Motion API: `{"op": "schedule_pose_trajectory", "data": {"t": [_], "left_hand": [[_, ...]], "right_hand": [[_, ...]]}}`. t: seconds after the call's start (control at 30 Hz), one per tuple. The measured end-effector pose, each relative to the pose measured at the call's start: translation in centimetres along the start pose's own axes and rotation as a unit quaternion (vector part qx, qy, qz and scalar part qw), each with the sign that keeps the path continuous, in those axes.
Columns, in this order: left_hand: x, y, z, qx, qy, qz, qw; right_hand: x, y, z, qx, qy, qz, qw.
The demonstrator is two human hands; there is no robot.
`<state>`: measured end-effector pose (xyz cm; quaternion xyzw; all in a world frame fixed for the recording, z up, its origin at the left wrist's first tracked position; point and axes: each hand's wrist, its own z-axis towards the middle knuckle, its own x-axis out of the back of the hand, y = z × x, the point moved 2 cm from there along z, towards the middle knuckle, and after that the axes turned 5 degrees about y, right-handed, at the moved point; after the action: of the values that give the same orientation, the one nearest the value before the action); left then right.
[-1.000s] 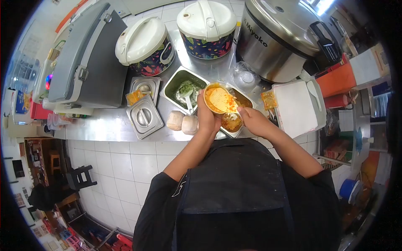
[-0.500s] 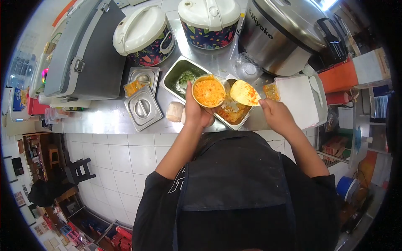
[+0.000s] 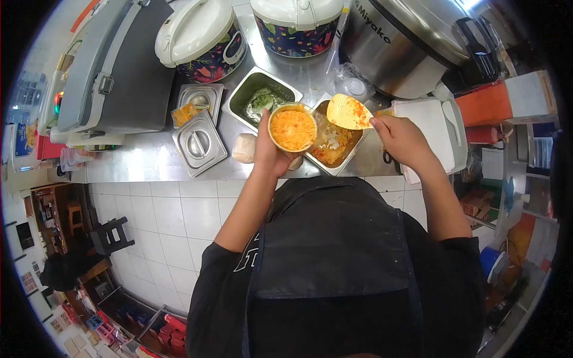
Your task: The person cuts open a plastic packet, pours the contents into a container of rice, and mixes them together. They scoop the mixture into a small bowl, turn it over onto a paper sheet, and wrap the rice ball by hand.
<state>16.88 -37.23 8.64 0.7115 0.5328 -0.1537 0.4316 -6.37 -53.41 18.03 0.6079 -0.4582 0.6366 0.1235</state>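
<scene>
My left hand (image 3: 271, 149) is wrapped round a round bowl (image 3: 292, 130) filled with orange rice-like food. In my right hand (image 3: 401, 138) is the handle of a pale yellow paddle (image 3: 347, 112), its blade smeared with orange bits. The blade hangs above a metal pan (image 3: 356, 149) with orange food and whitish bits inside. Behind my left hand stands another metal pan (image 3: 236, 102) holding something green and whitish. A pale wrapped object (image 3: 244, 148) lies just left of my left wrist.
Two metal lids (image 3: 200, 151) lie at the left, with an orange packet (image 3: 184, 114) on the rear one. Behind stand two patterned rice cookers (image 3: 206, 51), (image 3: 298, 33) and a large steel cooker (image 3: 397, 48). A grey box (image 3: 134, 71) is far left; white sheets (image 3: 422, 128) lie right.
The view has shifted a little, and the bowl shows slightly lower and further left. The paddle has turned and moved up off the pan's middle, so more whitish bits show there.
</scene>
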Motion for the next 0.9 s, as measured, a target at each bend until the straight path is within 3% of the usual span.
{"op": "schedule_pose_trajectory", "data": {"t": [0.2,0.3,0.47,0.67,0.8,0.9], "left_hand": [[3.8,-0.8,-1.1,0.007,0.008,-0.019,1.0],[4.0,-1.0,-2.0,-0.003,0.024,-0.014,1.0],[4.9,-2.0,-2.1,-0.022,0.056,-0.037,0.997],[5.4,-2.3,-2.6,-0.047,0.034,-0.085,0.995],[5.1,-1.5,-3.4,-0.048,0.011,-0.096,0.994],[5.3,-1.3,-3.2,-0.04,-0.015,-0.093,0.995]], "right_hand": [[-6.1,-1.0,4.2,0.081,-0.11,-0.223,0.965],[-8.8,-1.9,4.8,0.136,-0.192,-0.245,0.941],[-10.2,-1.5,4.6,0.119,-0.198,-0.142,0.963],[-8.6,1.3,4.8,0.067,-0.211,0.035,0.974],[-6.1,2.8,3.8,0.068,-0.165,0.139,0.974],[-1.9,1.5,2.5,0.01,-0.148,0.131,0.98]]}}
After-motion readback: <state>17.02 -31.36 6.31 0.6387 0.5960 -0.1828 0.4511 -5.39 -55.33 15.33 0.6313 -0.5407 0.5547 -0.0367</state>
